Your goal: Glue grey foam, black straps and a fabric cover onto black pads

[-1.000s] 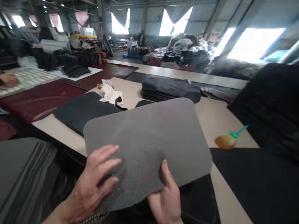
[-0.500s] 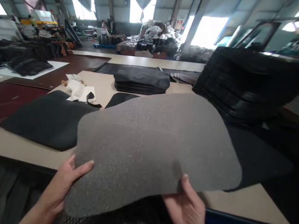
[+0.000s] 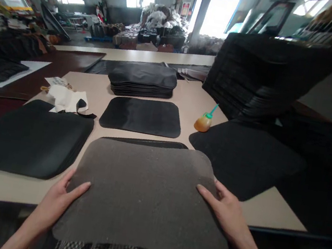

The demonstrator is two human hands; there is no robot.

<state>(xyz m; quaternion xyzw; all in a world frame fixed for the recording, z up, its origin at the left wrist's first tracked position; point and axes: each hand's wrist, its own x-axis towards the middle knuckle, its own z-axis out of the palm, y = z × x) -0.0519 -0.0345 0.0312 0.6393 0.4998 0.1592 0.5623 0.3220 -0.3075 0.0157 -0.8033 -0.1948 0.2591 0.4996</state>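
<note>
Left hand (image 3: pixel 57 199) and right hand (image 3: pixel 229 210) are steadying a grey sheet (image 3: pixel 143 199), fingers clamping opposite edges; moving it is seemingly requiring even support.

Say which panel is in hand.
The grey panel, held at its sides by the left hand and right hand; the black panels lie on the table.

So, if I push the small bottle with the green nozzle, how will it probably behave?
The bottle could rock or roll, because its body looks rounded. Its slanted green nozzle is long and thin, so it may bend or catch on something. The amber colour suggests liquid inside, which might shift when pushed.
</note>
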